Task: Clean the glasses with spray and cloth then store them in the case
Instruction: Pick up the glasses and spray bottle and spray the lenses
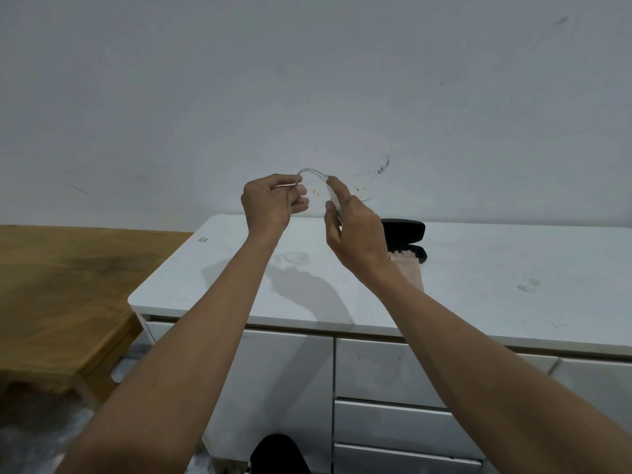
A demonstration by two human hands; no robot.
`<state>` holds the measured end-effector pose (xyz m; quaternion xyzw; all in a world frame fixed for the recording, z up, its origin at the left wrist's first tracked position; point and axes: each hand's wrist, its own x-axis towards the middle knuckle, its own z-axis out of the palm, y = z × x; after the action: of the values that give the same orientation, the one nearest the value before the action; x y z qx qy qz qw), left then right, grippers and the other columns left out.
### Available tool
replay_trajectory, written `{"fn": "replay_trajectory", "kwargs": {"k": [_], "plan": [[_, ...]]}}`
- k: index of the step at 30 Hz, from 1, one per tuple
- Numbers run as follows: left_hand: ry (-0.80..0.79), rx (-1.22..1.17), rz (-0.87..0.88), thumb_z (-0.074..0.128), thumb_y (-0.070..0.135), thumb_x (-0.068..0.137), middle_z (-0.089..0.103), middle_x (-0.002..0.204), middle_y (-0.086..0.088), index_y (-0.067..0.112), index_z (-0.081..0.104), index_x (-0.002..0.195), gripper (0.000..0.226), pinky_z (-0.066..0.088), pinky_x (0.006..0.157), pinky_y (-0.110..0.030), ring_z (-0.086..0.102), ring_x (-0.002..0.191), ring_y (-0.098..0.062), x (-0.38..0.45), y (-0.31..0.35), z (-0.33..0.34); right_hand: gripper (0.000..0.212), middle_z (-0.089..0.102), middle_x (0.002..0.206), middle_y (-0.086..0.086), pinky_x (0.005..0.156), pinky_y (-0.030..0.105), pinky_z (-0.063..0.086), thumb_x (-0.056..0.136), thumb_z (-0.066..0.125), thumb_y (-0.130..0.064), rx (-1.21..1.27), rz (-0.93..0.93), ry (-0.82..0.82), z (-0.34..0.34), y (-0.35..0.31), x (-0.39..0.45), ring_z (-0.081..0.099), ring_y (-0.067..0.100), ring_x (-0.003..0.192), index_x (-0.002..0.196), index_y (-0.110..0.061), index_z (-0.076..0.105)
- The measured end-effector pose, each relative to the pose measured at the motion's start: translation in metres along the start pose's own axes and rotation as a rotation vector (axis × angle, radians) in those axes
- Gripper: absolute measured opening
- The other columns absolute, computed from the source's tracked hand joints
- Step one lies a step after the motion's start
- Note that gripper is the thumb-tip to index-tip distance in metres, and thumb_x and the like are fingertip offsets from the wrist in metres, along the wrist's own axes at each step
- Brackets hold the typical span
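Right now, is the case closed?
No, the black case lies open on the white cabinet, with a pink cloth hanging out of it.

1. Two hands point(273, 200) up in my view, left and right point(352, 227).
2. One pair of clear glasses point(337, 184) between them.
3. One black case point(407, 230), lid open, on the white desk point(478, 295).
4. One pink cloth point(408, 268) by that case.
5. One wooden table point(61, 285) off to the left.
6. I count four drawer fronts point(386, 371) below the desk top.
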<state>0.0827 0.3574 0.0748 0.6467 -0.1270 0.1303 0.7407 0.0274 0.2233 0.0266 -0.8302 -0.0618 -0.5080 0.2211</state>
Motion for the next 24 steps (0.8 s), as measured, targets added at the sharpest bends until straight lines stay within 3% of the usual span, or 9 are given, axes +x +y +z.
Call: {"fn": "replay_trajectory", "kwargs": {"k": [4,9,18,24], "plan": [[0.011,0.007,-0.005,0.073,-0.009,0.083,0.074,0.079,-0.022,0.0,0.077,0.092,0.014,0.063,0.067,-0.032,0.071,0.06,-0.028,0.0,0.001,-0.004,0.048,0.046,0.069,0.001,0.049,0.033,0.041,0.101,0.048,-0.018,-0.033,0.02,0.011,0.005,-0.004,0.0,0.052,0.029,0.053,0.149,-0.016,0.05],[0.006,-0.002,-0.008,0.072,-0.01,0.084,0.074,0.078,-0.021,-0.002,0.076,0.094,0.013,0.062,0.065,-0.03,0.071,0.06,-0.027,0.0,0.003,-0.006,0.042,0.046,0.065,0.002,0.053,0.042,0.049,0.103,0.048,-0.016,0.011,0.05,-0.033,0.008,-0.006,0.001,0.054,0.032,0.057,0.145,-0.014,0.05],[0.001,0.005,-0.007,0.075,-0.008,0.082,0.074,0.081,-0.024,-0.002,0.076,0.094,0.014,0.063,0.066,-0.031,0.071,0.062,-0.03,-0.001,0.006,-0.008,0.036,0.051,0.065,0.006,0.057,0.042,0.049,0.104,0.044,-0.016,0.054,0.109,-0.01,0.008,-0.011,0.007,0.054,0.034,0.06,0.139,-0.011,0.05],[0.041,-0.015,-0.013,0.074,-0.009,0.081,0.073,0.076,-0.021,0.0,0.076,0.091,0.013,0.063,0.066,-0.032,0.07,0.06,-0.028,0.003,0.006,-0.011,0.04,0.041,0.056,-0.012,0.057,0.028,0.036,0.106,0.043,-0.017,0.223,0.263,0.087,0.003,-0.006,0.006,0.042,0.008,0.049,0.146,-0.021,0.047]]}}
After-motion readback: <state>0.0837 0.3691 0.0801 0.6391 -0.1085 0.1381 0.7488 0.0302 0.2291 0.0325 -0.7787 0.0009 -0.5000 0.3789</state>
